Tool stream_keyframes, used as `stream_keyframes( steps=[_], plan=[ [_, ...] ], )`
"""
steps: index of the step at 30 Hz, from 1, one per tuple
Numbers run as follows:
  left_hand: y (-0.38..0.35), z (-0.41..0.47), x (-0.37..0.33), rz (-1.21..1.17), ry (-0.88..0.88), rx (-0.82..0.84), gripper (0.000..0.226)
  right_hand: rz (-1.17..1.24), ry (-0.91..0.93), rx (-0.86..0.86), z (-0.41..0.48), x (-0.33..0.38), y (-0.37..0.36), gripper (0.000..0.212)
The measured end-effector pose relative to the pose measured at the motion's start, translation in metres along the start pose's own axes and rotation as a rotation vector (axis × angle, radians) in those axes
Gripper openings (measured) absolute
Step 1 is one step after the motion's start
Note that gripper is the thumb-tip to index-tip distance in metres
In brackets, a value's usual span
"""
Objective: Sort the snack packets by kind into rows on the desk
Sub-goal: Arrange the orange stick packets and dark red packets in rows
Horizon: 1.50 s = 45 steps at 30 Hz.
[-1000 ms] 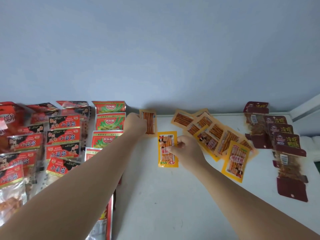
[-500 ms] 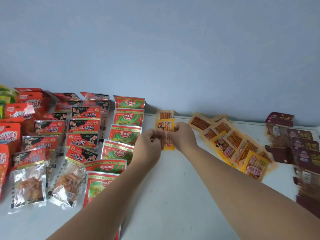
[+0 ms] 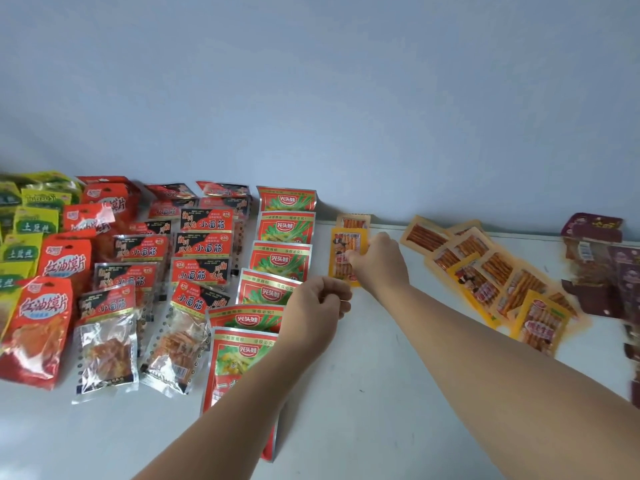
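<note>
A yellow stick-snack packet (image 3: 343, 258) lies flat on the white desk (image 3: 363, 393), just in front of an orange packet (image 3: 353, 221) of the same kind by the wall. My right hand (image 3: 379, 263) rests on the yellow packet's right edge, fingers pinched on it. My left hand (image 3: 320, 306) hovers lower left of that packet, fingers curled with nothing in them. To the right, several yellow and orange stick packets (image 3: 485, 271) lie in a loose overlapping pile.
Left of my hands run sorted rows: red-and-green packets (image 3: 282, 261), red-and-black packets (image 3: 202, 252), large red packets (image 3: 57, 271) and yellow-green packets (image 3: 26, 223). Maroon packets (image 3: 595, 251) lie at the far right. A blue wall backs the desk.
The yellow packet was carried up to the orange one by the wall. Both hands were at it half a second ago; my left hand has since drawn back. The view shifted left.
</note>
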<state>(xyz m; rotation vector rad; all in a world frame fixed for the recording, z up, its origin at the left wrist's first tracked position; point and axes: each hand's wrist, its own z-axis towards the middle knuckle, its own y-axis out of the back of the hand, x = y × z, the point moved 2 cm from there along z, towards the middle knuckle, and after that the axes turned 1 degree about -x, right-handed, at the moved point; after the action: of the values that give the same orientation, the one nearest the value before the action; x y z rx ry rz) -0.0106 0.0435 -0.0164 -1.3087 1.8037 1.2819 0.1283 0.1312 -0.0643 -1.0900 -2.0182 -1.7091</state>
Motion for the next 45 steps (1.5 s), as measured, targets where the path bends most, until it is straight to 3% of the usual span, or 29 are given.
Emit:
stream_keyframes(
  steps=[5,19,26,31,35,38,42,45],
  plan=[
    [-0.01,-0.002,0.003,0.013,-0.001,0.04,0.031,0.02,0.016,-0.051,-0.021,-0.019,0.02,0.039],
    [-0.11,-0.041,-0.008,0.118,-0.028,0.236,0.017,0.135,-0.111,-0.249,-0.124,-0.172,0.151,0.005],
    [-0.176,-0.068,-0.019,0.254,-0.083,0.243,0.003,0.056,-0.195,-0.171,-0.173,-0.251,0.195,0.016],
    [-0.226,-0.068,-0.035,0.36,-0.162,0.217,0.03,-0.093,-0.165,-0.001,-0.204,-0.275,0.206,0.027],
    [-0.259,-0.066,-0.041,0.549,-0.2,0.166,0.056,-0.22,-0.073,0.164,-0.225,-0.28,0.207,0.051],
    [-0.272,-0.065,-0.038,0.624,-0.192,0.099,0.069,-0.347,0.022,0.186,-0.238,-0.28,0.205,0.059],
    [-0.279,-0.067,-0.035,0.566,-0.144,0.08,0.072,-0.456,0.113,0.131,-0.249,-0.281,0.199,0.052],
    [-0.278,-0.07,-0.034,0.506,-0.164,0.112,0.056,-0.405,0.105,0.156,-0.252,-0.282,0.192,0.04]
  ],
)
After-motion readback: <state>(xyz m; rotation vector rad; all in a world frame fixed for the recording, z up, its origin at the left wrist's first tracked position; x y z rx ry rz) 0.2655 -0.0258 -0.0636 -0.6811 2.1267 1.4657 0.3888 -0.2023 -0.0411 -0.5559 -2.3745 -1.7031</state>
